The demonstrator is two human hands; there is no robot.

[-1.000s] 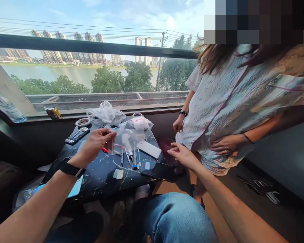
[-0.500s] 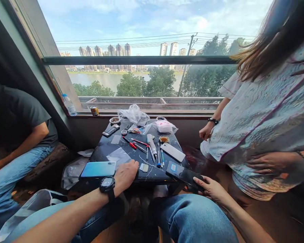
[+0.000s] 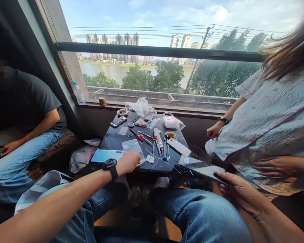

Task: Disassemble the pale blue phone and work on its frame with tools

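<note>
My left hand (image 3: 128, 162), with a black watch on the wrist, rests knuckles-up on the near edge of the small dark marble table (image 3: 116, 140), fingers curled down beside a clear plastic sleeve (image 3: 133, 147) and a light-blue phone (image 3: 106, 155). Whether anything is under its fingers is hidden. My right hand (image 3: 236, 189) holds a dark phone (image 3: 201, 168) by its right end, lifted off the table's near right corner above my knee. Screwdrivers and thin tools (image 3: 157, 143) lie in the table's middle, with a white phone back (image 3: 178, 146) to their right.
A person in a patterned light shirt (image 3: 268, 128) stands close at the right. Another person in a dark shirt and jeans (image 3: 22, 135) sits at the left. Plastic bags (image 3: 142, 108), a can (image 3: 102, 101) and a bottle (image 3: 79, 93) line the window ledge.
My left hand put the clear sleeve down and dropped to the table's near edge. My right hand took the dark phone and drew it off the table toward me.
</note>
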